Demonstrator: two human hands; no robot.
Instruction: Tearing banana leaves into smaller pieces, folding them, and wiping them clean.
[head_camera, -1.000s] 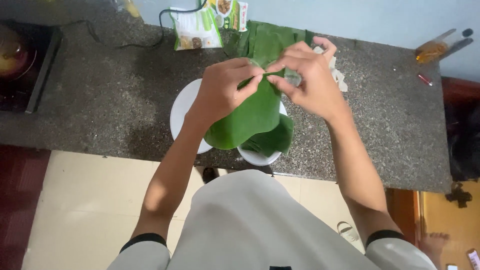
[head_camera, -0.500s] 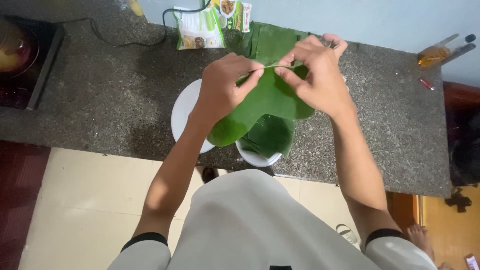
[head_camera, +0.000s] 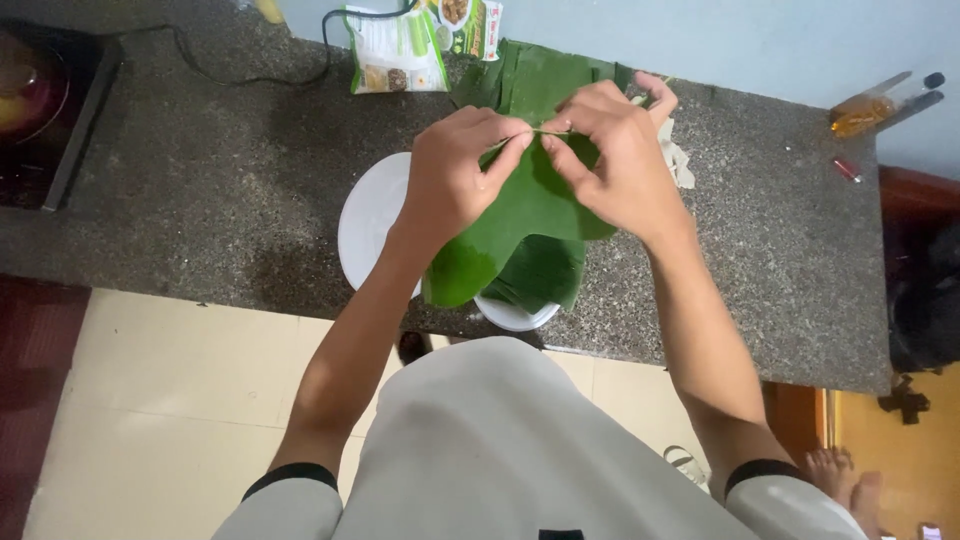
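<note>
Both forearms reach forward over the tabletop (head_camera: 200, 220). The left hand (head_camera: 455, 180) and right hand (head_camera: 610, 165) meet fingertip to fingertip, each grip pinching a thin string (head_camera: 550, 131) above a folded green leaf (head_camera: 530, 215) over a white bowl (head_camera: 372, 215).

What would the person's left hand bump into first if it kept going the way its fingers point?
The left hand points right, toward the right hand. It would likely meet those fingertips first, above the folded green leaf; depth is unclear.
</note>
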